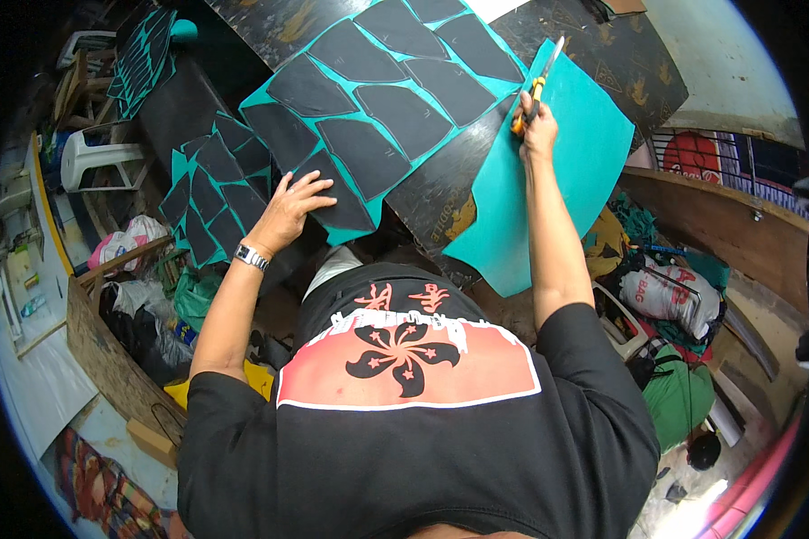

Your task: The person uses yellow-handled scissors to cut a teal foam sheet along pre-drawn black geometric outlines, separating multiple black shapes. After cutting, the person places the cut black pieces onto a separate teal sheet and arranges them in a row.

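Observation:
My left hand [301,205] lies with spread fingers on the near left corner of a turquoise sheet covered with black cut-shape panels [379,142]. A metal-banded watch is on that wrist. In my right hand [537,130] is a pair of scissors [539,85] with yellow-and-black handles, its blades pointing up and away from me. The blades look nearly together. Beneath the right hand and forearm spreads a plain turquoise sheet [566,189] with one curved edge, its near part hanging over the table's edge. The panelled sheet's right corner meets it near the scissors.
The dark patterned table [620,63] extends beyond the sheets. More turquoise sheets with black panels [216,184] lie to the left. A white plastic stool [103,162] stands at far left. Bags and scraps, including a white sack [670,296], crowd both sides. A wooden board [728,211] edges the right.

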Tool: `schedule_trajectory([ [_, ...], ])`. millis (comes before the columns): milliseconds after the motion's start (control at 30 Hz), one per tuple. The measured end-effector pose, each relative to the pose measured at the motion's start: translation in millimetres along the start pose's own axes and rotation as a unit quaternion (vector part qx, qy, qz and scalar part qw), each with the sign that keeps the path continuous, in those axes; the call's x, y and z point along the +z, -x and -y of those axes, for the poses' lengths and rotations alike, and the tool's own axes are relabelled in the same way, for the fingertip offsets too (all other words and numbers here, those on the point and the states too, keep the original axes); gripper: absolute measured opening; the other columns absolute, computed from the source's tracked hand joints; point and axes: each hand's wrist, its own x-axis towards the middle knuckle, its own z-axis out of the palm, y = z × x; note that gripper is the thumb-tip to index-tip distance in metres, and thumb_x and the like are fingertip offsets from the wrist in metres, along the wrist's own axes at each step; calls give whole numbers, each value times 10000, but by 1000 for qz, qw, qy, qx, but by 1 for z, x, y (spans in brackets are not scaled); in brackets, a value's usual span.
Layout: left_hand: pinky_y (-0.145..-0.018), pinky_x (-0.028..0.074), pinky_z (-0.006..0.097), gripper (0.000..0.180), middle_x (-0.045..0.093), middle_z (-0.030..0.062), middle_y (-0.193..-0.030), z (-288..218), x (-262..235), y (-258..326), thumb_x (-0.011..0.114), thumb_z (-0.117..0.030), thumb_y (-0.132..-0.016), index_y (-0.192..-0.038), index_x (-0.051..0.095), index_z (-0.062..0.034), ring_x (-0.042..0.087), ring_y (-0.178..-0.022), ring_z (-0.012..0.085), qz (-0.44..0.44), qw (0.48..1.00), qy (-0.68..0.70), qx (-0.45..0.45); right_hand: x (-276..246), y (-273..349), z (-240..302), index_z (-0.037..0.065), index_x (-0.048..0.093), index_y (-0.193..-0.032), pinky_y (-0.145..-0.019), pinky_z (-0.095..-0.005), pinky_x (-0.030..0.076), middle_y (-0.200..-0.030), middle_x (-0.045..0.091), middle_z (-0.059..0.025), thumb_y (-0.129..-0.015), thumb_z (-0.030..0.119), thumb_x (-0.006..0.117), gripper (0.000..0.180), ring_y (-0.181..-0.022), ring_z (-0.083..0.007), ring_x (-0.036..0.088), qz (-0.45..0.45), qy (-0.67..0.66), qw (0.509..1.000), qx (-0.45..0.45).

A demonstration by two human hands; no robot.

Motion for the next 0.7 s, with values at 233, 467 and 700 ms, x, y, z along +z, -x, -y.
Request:
schedule_trajectory([
  [233,-1171,173,587,571,423,117,-1506,-50,33,-40,711,-314,-827,-1352,560,-148,304,-1448,331,-153,988,-12,4,24,35,35,67,577,-901,-517,-244,391,-676,568,-19,-903,305,724,280,-566,-103,521,183,12,982,33],
  [467,-1160,124,630,867,254,177,-1583,-68,72,-97,716,-478,-812,-1507,346,-117,204,-1479,360,-210,976,-50,-26,-5,138,42,85,565,-893,-549,-274,403,-716,556,-31,-938,418,654,347,-608,-125,516,360,59,902,232],
  [700,-1105,210,697,766,230,232,-1574,-30,52,-89,677,-251,-863,-1530,308,-167,196,-1456,461,-147,982,-118,-20,-49,177,39,79,600,-944,-561,-233,368,-782,571,-6,-852,608,680,543,-669,-94,522,385,180,827,368],
])
